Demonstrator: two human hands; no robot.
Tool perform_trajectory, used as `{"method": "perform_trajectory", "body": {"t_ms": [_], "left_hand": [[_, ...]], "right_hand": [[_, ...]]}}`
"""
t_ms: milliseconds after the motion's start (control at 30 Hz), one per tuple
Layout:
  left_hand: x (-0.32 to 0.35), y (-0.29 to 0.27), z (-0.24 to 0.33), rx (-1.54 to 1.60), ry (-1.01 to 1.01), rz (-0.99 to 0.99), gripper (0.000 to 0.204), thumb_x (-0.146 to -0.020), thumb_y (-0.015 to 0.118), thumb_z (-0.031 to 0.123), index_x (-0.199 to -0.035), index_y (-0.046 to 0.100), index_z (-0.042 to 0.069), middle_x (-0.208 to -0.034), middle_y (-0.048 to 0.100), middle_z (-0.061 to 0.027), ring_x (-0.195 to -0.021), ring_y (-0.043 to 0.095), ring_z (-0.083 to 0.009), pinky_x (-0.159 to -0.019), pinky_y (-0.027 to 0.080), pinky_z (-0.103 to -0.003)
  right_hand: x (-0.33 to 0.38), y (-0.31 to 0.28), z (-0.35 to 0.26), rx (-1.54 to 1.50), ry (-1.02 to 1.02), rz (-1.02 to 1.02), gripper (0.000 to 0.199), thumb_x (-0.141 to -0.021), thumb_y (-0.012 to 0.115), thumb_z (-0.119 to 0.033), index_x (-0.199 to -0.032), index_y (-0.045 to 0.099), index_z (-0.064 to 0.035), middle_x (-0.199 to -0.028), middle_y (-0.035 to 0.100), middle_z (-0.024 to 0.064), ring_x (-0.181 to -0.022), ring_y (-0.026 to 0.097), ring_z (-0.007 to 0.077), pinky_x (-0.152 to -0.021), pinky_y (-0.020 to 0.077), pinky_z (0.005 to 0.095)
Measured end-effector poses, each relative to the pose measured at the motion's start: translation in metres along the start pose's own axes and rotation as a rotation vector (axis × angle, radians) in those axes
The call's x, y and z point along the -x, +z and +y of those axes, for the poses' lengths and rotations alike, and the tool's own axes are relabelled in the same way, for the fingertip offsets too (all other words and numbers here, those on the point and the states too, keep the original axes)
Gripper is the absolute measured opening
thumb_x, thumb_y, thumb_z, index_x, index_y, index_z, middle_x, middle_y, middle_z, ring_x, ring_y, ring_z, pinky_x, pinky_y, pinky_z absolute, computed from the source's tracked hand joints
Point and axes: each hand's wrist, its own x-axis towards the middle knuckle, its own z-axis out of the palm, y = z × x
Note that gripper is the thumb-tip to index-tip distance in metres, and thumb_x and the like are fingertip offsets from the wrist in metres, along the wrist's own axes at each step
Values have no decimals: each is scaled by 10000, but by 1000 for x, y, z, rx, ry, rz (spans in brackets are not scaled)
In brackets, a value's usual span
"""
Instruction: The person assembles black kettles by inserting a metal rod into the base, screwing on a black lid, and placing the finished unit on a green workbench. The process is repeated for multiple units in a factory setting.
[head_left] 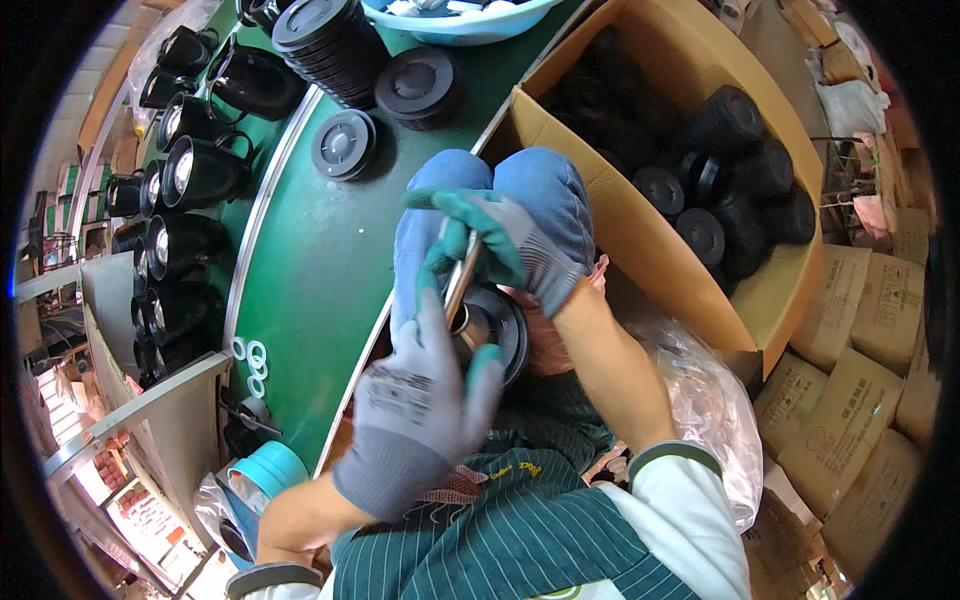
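A: What are the hands doing?
B: Left hand (420, 400), fingers curled, is gripping the round black lid (500, 330) over the lap, near the green table (320, 260) edge. Right hand (510, 245) is pinching a metal rod (460, 275), its tip resting on the lid's centre.
A: Risk?
B: The rod is looking tilted; it could skid off and the lid could be slipping toward the cardboard box (640, 230) on the right.
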Motion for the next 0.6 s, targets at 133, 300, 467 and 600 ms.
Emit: {"method": "perform_trajectory", "body": {"t_ms": [133, 300, 467, 600], "left_hand": [[-2, 13, 11, 10, 0, 124, 772, -983, 573, 315, -1515, 270, -156, -1141, 633, -362, -936, 687, -490, -810, 546, -526], [-29, -4, -54, 332, 195, 63, 603, -968, 503, 191, -1516, 417, -47, -1123, 676, -321, -990, 704, -440, -877, 537, -475], [-6, 1, -18, -2, 392, 269, 695, -958, 544, 237, -1554, 330, -51, -1298, 600, -380, -1192, 628, -510, -1022, 494, -488], [-20, 8, -42, 221, 288, 259, 670, -972, 532, 222, -1552, 330, -45, -1193, 658, -339, -1113, 680, -473, -963, 523, -469]], "right_hand": [[-14, -24, 35, 523, -196, -43, 435, -1039, 558, -188, -1411, 554, 38, -812, 651, 16, -800, 723, 188, -799, 603, 321], [47, -17, 17, 44, -84, 72, 481, -1084, 504, -267, -1454, 491, 41, -937, 730, 99, -930, 752, 257, -912, 609, 387], [15, -2, 3, -285, 145, 179, 391, -1086, 528, -274, -1340, 629, 6, -745, 653, 35, -766, 751, 215, -742, 632, 339], [21, -9, 15, -351, 73, 115, 402, -1101, 496, -262, -1349, 591, 40, -705, 596, 21, -773, 719, 198, -883, 601, 358]]}}
